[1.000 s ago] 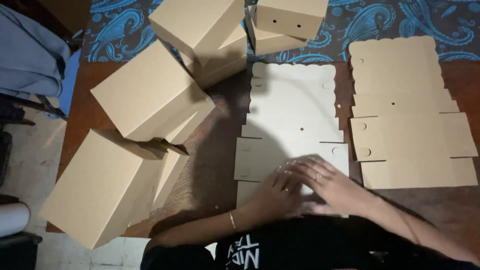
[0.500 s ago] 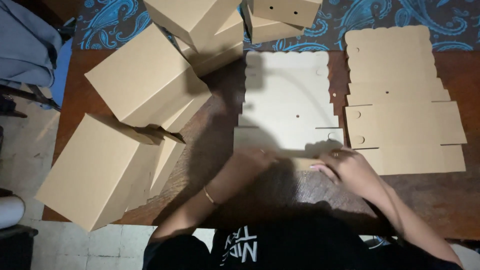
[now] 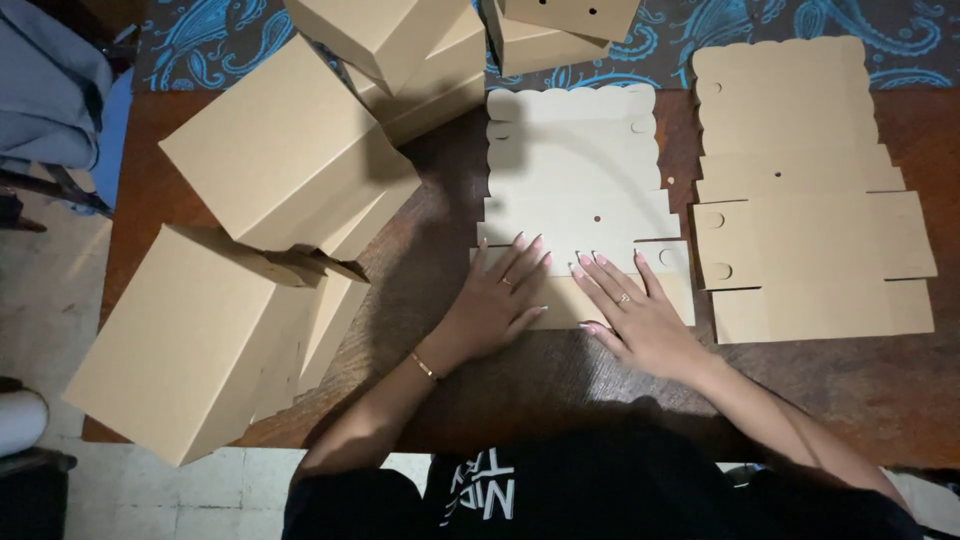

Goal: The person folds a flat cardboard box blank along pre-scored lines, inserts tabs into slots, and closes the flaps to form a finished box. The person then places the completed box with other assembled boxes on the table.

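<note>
Left hand (image 3: pixel 498 300) and right hand (image 3: pixel 635 315) (both flat, fingers spread) pin the flat cardboard blank (image 3: pixel 575 190) near the table's (image 3: pixel 400 290) front edge; I'd press evenly along the fold.

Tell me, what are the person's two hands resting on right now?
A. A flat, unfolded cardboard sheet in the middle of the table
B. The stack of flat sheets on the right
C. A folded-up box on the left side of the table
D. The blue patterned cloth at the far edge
A: the left hand and right hand both lie palm-down, fingers spread, on the near edge of the flat cardboard sheet in the middle of the table.
</note>
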